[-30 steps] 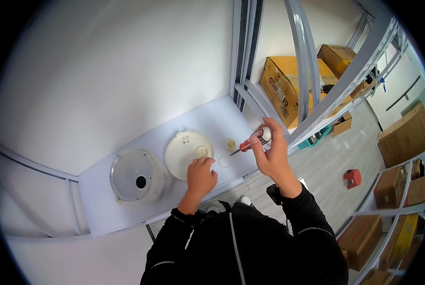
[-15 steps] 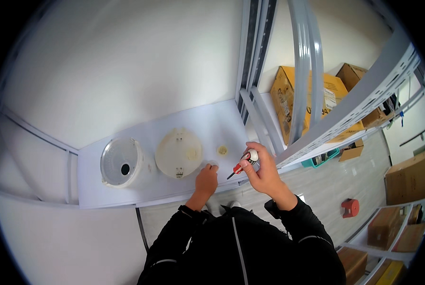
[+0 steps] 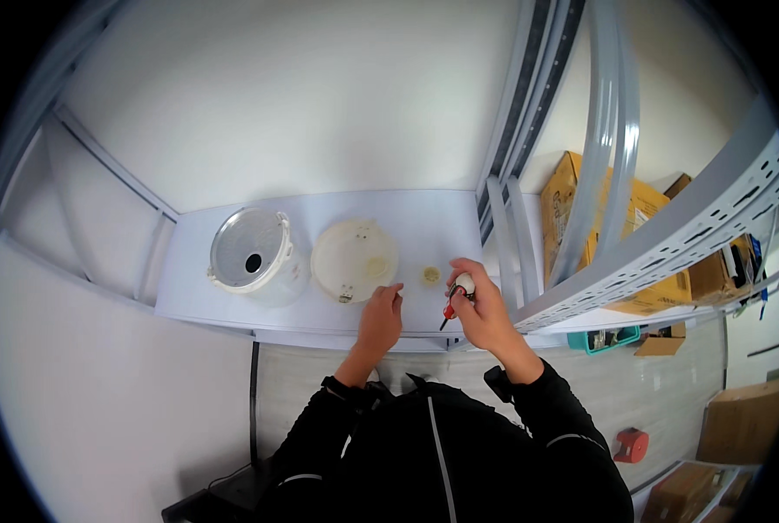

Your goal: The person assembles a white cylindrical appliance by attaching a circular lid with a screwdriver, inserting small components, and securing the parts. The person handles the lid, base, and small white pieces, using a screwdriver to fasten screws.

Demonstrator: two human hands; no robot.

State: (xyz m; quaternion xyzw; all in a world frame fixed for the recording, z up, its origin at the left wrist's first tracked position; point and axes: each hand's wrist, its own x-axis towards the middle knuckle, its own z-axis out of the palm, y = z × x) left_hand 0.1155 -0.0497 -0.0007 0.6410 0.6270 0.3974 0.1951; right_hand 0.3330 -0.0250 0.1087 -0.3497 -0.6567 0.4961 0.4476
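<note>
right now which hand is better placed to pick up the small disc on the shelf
Left, probably. The left hand is empty, its fingertips resting on the shelf just left of the small disc. The right hand is as near, but it is closed around a red-handled screwdriver.

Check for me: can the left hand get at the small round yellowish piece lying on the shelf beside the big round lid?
Probably yes. The left hand rests on the white shelf near the round lid, and the small round piece lies just beyond it with bare shelf between. The right hand, holding a red-handled screwdriver, sits beside that path, not across it.
</note>
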